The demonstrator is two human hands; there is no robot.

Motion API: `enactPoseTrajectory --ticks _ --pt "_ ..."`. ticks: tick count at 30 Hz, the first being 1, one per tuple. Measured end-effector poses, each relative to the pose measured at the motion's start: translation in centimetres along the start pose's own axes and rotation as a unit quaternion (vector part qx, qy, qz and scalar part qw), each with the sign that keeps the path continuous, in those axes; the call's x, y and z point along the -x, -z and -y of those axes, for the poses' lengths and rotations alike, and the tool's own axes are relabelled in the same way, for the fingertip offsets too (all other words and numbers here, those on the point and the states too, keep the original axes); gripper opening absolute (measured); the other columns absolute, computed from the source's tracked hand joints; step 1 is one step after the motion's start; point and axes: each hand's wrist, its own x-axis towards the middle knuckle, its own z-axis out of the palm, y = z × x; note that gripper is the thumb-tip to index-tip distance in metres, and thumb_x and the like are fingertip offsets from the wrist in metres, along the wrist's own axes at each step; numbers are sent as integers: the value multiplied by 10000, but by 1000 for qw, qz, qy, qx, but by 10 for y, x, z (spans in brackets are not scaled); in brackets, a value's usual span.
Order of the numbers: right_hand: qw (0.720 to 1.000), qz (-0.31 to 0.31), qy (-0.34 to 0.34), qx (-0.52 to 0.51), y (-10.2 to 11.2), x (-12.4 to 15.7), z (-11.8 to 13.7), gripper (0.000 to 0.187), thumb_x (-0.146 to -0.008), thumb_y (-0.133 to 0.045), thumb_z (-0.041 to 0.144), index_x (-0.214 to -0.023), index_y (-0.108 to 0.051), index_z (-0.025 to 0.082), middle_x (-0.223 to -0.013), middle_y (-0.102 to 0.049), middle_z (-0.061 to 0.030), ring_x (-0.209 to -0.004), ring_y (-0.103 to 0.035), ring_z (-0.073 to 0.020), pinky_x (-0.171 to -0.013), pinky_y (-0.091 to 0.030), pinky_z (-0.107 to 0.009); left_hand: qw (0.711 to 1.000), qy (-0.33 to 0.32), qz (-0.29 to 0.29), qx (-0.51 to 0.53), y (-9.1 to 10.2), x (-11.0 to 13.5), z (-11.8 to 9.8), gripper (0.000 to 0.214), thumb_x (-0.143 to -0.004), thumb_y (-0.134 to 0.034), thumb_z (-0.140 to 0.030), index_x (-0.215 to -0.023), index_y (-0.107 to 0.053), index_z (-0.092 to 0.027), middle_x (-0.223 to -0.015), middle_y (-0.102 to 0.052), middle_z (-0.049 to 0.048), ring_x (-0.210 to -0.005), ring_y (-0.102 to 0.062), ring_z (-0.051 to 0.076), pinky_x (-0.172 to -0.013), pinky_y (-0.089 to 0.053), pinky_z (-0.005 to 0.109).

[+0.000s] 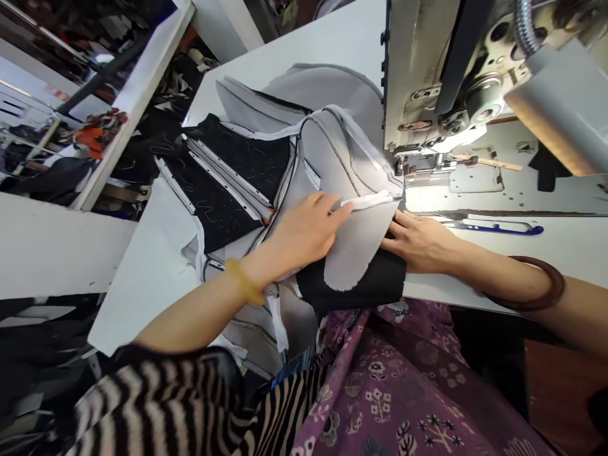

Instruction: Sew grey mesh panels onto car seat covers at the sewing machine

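A large grey fabric cover [327,149] with dark piping and black panels lies bunched under the sewing machine [427,120]. Its white edge strip [368,201] runs to the needle area. My left hand [304,231] is over the cover, fingers bent, with the near end of the strip between its fingertips. A rounded grey flap [356,250] hangs toward me, over a piece of black fabric [354,285]. Close to the presser foot [399,166], my right hand [422,244] has the flap's right edge at its fingers. Some of its fingertips are hidden beneath that edge.
Thread snips [503,227] with a blue handle lie right of my right hand. A lamp [563,107] lights the machine bed. The white table [137,278] extends left, beside a white partition [47,253]. Fabric scraps [97,133] fill the space beyond.
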Motion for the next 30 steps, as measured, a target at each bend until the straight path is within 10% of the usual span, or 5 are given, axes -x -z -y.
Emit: enactPoseTrajectory --ticks 6,11,17,30 --pt "999 37 -12 1 6 -2 2 202 -790 -512 142 -900 -681 130 -908 -643 -149 -933 -523 -264 -770 -423 -364 998 2 62 -28 -19 -78 -12 555 -910 -343 -45 -1436 -430 -199 -1109 -621 166 -978 -618 265 -702 -485 333" --pt "998 53 -22 -11 6 -3 4 209 -794 -493 104 -854 -689 143 -861 -639 -135 -896 -519 -252 -775 -413 -372 992 -34 117 29 -8 -68 -12 497 -904 -391 -73 -1355 -523 -233 -930 -661 85 -866 -639 221 -708 -470 321" --pt "1000 -2 -7 -17 0 -1 3 199 -796 -507 122 -822 -700 162 -857 -631 -138 -881 -501 -251 -758 -387 -366 1000 5 6 2 -20 -42 -7 607 -844 -484 -75 -1442 -400 -133 -1180 -562 169 -1076 -552 287 -848 -473 382" --pt "999 -18 -7 -37 -9 2 2 283 -820 -443 87 -870 -704 185 -911 -677 -89 -979 -568 -248 -925 -452 -441 996 30 77 24 -21 -79 -16 345 -837 -386 -56 -1037 -659 -126 -870 -692 128 -815 -664 232 -637 -431 315"
